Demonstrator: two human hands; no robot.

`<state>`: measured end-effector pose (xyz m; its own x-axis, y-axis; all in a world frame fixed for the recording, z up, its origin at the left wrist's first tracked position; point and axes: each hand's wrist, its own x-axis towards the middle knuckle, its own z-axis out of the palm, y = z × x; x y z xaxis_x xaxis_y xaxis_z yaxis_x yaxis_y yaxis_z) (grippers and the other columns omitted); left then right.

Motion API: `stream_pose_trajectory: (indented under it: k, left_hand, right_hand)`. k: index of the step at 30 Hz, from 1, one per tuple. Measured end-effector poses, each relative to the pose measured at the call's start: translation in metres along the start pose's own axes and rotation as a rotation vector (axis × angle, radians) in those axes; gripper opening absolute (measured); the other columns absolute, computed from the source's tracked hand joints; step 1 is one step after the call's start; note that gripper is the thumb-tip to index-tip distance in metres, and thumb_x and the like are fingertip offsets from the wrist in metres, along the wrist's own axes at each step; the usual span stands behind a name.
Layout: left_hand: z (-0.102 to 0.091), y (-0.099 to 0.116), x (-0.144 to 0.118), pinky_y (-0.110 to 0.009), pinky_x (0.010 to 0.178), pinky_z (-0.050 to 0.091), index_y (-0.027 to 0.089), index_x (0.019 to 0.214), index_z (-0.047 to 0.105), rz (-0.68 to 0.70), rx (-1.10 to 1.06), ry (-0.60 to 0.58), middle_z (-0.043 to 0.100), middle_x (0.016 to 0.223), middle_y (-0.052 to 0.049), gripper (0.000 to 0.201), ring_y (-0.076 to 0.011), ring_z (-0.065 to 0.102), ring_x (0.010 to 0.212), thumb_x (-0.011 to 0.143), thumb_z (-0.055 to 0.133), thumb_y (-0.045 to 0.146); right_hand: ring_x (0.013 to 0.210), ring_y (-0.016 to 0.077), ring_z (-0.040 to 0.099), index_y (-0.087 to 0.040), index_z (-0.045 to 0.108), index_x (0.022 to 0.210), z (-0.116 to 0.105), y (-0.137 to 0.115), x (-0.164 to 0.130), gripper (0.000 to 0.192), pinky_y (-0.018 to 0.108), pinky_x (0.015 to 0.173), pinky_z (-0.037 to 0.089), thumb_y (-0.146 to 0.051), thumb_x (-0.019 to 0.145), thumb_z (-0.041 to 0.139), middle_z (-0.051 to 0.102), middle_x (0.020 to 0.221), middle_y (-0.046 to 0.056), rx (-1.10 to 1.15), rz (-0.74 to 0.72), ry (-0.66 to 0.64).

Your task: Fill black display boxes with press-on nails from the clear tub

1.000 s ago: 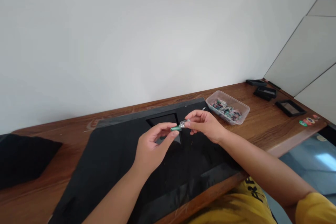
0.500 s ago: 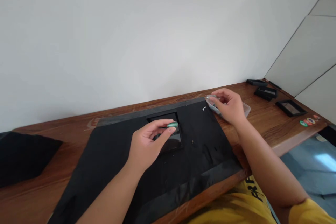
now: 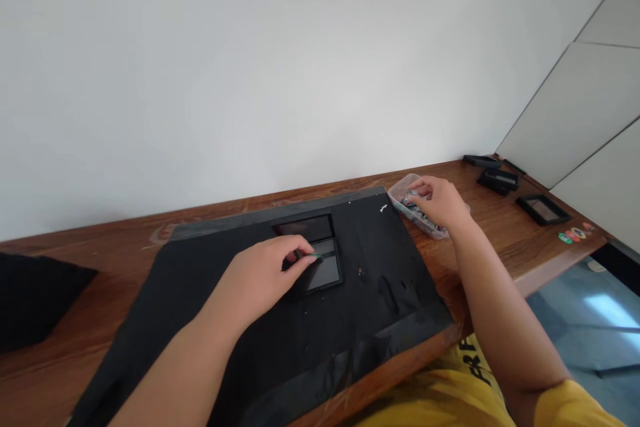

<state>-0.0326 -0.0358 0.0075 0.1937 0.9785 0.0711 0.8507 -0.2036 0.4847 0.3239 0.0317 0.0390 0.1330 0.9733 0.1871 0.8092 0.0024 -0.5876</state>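
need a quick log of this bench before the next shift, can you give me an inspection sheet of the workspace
surface: wooden table, mostly covered by a black mat.
job's things: black tray on the mat; small green piece at the left fingertips over the tray; clear tub of small mixed pieces off the mat's right edge.
clutter: three black frames at the far right, coloured stickers near the table edge, black cloth at the left.
grippers: left hand pinches the green piece; right hand reaches into the tub, its fingers hidden.
cables: nothing seen.
surroundings: plain white wall, panelled wall on the right.
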Motion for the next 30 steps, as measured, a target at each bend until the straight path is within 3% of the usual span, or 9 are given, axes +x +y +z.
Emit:
stream_pose_trajectory:
  k: [5, 12, 19, 25, 30]
  left_hand:
    - [-0.005, -0.002, 0.000, -0.036, 0.066, 0.046, 0.033, 0.079, 0.076, -0.037, 0.067, -0.006, 0.078, 0.080, -0.002, 0.025, -0.0269, 0.070, 0.074, 0.087, 0.060, 0.051]
    - [-0.002, -0.009, -0.001, -0.034, 0.060, 0.041, 0.032, 0.071, 0.071, 0.067, 0.051, 0.100, 0.073, 0.074, -0.002, 0.017, -0.0250, 0.066, 0.065, 0.081, 0.059, 0.040]
    - [-0.005, -0.006, -0.002, -0.031, 0.055, 0.039, 0.033, 0.065, 0.073, 0.089, -0.023, 0.008, 0.064, 0.059, 0.001, 0.017, -0.0214, 0.059, 0.056, 0.077, 0.065, 0.043]
    - [-0.009, -0.011, -0.001, -0.033, 0.059, 0.046, 0.035, 0.071, 0.083, 0.061, -0.057, -0.040, 0.076, 0.070, -0.002, 0.023, -0.0235, 0.067, 0.063, 0.081, 0.068, 0.050]
    - [-0.008, -0.017, -0.001, -0.035, 0.063, 0.052, 0.037, 0.070, 0.084, 0.077, -0.090, 0.004, 0.084, 0.083, -0.004, 0.020, -0.0266, 0.077, 0.074, 0.084, 0.072, 0.047]
  right_hand:
    - [0.093, 0.0263, 0.079, -0.023, 0.085, 0.103, 0.001, 0.005, 0.002, 0.018, 0.040, 0.089, 0.060, -0.020, 0.085, 0.085, 0.085, 0.096, 0.007, 0.004, -0.025, 0.022]
    - [0.088, 0.0250, 0.076, -0.023, 0.085, 0.101, 0.003, 0.006, 0.001, 0.018, 0.041, 0.088, 0.060, -0.021, 0.084, 0.086, 0.084, 0.095, 0.007, 0.047, -0.049, 0.033]
    - [0.088, 0.0254, 0.076, -0.023, 0.085, 0.104, 0.002, 0.003, 0.001, 0.020, 0.040, 0.088, 0.059, -0.020, 0.085, 0.087, 0.082, 0.090, 0.005, 0.080, -0.050, 0.000]
    - [0.090, 0.0261, 0.077, -0.022, 0.086, 0.105, 0.001, 0.002, 0.001, 0.020, 0.041, 0.088, 0.060, -0.020, 0.085, 0.087, 0.082, 0.091, 0.006, 0.086, -0.043, -0.032]
    - [0.090, 0.0264, 0.078, -0.023, 0.085, 0.104, 0.001, 0.003, 0.002, 0.019, 0.042, 0.088, 0.060, -0.020, 0.085, 0.086, 0.082, 0.090, 0.005, 0.097, -0.060, -0.032]
